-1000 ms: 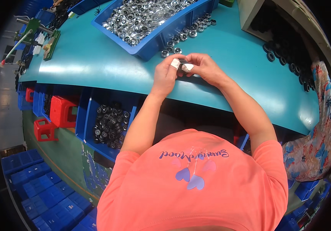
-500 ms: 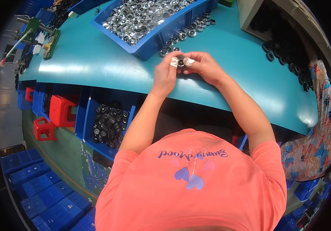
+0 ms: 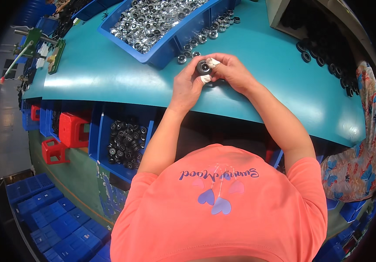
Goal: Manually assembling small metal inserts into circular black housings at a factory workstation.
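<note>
Both hands hold one small black wheel (image 3: 204, 67) above the front part of the teal table (image 3: 122, 83). A dark ring surrounds its lighter hub. My left hand (image 3: 186, 86) is closed on the wheel's left side, its thumb below. My right hand (image 3: 231, 73) grips it from the right, its thumb pressed on the upper edge. Both thumbs carry white wraps. Just beyond the fingers, clear wheel hubs (image 3: 202, 38) with dark centres lie along a blue bin (image 3: 153, 56) heaped with more of them.
At the right, loose black rings (image 3: 306, 57) lie before an open box (image 3: 276, 17) of dark pieces. Under the table edge, a blue crate (image 3: 105, 131) holds black wheels (image 3: 126, 142). Red stools (image 3: 71, 131) stand left. A green hand press (image 3: 31, 43) stands far left.
The wheel has turned in my fingers, showing more of its dark ring. My right thumb has shifted to its upper edge, my left thumb lower. The view has moved slightly.
</note>
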A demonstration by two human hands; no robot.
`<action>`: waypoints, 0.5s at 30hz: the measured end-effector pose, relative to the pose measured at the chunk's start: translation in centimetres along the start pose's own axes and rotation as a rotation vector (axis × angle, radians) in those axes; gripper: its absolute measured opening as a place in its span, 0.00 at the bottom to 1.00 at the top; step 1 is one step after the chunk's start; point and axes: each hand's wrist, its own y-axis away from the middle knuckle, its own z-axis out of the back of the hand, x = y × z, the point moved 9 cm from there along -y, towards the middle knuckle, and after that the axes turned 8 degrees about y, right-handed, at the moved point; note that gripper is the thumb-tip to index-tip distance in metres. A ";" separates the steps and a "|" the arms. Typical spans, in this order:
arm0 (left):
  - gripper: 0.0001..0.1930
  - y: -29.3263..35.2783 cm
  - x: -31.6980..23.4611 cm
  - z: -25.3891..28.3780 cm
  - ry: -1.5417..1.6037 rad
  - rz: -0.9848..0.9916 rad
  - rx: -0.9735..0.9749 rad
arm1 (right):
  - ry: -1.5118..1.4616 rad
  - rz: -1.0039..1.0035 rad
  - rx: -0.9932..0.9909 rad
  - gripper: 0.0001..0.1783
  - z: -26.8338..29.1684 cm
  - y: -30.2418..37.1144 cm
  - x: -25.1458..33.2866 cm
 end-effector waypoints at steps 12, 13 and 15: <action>0.28 0.1 -1.0 -0.1 -0.297 -0.132 -0.033 | 0.053 0.008 -0.158 0.21 0.5 0.0 -0.4; 0.27 -0.1 -0.2 0.1 -0.135 -0.070 -0.033 | 0.029 0.010 -0.151 0.21 0.5 0.0 -0.2; 0.26 -0.2 0.6 0.2 0.037 0.007 -0.026 | -0.084 -0.028 -0.089 0.22 0.9 -0.1 -0.1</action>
